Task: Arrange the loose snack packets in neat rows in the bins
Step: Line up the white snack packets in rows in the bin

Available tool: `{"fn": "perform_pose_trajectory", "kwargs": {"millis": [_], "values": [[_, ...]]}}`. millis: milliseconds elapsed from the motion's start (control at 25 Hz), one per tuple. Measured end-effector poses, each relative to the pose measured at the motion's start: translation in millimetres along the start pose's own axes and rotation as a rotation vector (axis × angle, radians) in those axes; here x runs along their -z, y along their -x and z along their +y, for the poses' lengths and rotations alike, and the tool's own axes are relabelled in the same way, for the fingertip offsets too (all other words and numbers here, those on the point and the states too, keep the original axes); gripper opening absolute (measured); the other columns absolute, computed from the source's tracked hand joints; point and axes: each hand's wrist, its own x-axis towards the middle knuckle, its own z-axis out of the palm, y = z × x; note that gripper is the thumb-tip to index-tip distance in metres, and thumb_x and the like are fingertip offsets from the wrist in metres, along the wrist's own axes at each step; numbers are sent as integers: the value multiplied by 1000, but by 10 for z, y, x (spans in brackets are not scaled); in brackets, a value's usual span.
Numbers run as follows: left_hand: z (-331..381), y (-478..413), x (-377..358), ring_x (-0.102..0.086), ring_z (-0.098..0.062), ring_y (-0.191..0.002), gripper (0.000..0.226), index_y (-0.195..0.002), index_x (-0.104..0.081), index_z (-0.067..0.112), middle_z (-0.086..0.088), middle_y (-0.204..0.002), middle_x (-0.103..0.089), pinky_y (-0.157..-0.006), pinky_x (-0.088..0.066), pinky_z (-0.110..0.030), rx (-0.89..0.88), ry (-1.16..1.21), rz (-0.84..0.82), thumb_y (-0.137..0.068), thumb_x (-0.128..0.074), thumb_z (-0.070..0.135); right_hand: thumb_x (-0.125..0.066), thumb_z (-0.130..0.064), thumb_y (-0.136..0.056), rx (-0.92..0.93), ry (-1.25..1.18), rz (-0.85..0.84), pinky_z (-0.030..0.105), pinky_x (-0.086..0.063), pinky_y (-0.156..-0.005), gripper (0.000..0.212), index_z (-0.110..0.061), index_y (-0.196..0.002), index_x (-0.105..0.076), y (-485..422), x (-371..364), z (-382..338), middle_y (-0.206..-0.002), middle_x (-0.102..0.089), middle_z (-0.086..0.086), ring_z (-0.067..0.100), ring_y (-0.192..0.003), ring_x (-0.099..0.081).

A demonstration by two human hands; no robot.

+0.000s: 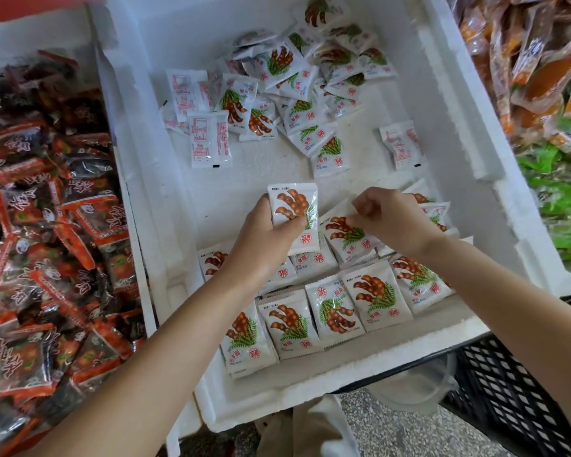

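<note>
A white foam bin (449, 103) holds white snack packets printed with brown pods and green leaves. Along its near edge lies a row of packets (327, 311), with a second row (314, 260) behind it. A loose pile of packets (290, 94) lies at the far side. My left hand (264, 239) grips one packet (294, 209) upright above the second row. My right hand (389, 216) pinches the top edge of a tilted packet (346, 237) at the right part of that row.
A bin of red and black packets (40, 225) stands to the left. Orange packets (534, 61) and green packets (561, 206) fill bins to the right. A single packet (399, 146) lies face down near the right wall. A black crate (508, 397) sits below.
</note>
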Motion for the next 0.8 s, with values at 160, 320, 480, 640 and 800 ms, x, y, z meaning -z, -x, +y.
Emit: {"fn": "perform_pose_trajectory", "kwargs": {"millis": [160, 320, 480, 640, 800], "values": [[0, -16, -70, -61, -3, -96, 25, -119, -54, 20, 5, -113, -65, -61, -46, -6, 12, 1, -23, -96, -56, 12, -68, -21, -85, 56, 102, 87, 18, -42, -74, 27, -9, -107, -58, 49, 15, -21, -93, -58, -1, 13, -82, -55], [34, -9, -134, -60, 11, -80, 29, -109, -55, 27, 15, -98, -65, -63, -45, 0, -47, -74, -131, -92, -59, 5, -51, -26, -95, 172, -36, 126, 15, -50, -70, 20, -11, -106, -58, 177, 91, -193, -92, -61, -3, 5, -74, -60], [116, -34, -199, -66, 2, -89, 26, -106, -60, 23, 10, -100, -70, -83, -53, -18, -124, -179, -177, -87, -68, 7, -42, -22, -99, 55, -655, -62, 17, -54, -69, 22, -15, -97, -63, 336, 291, -358, -91, -69, 0, 6, -81, -68], [214, -117, -356, -67, -4, -90, 35, -108, -50, 20, 5, -100, -69, -82, -54, -24, -181, -219, -148, -84, -73, 13, -58, -16, -89, 46, -594, -114, 19, -54, -64, 11, -11, -96, -65, 375, 437, -242, -81, -73, -5, 7, -72, -68], [193, -246, -501, -53, 3, -99, 23, -112, -54, 18, 12, -104, -55, -90, -43, -16, -391, -499, -53, -92, -65, 20, -57, -20, -92, 50, -260, 85, 27, -51, -59, 4, -20, -90, -60, 204, 635, -23, -69, -67, -11, 9, -61, -62]]}}
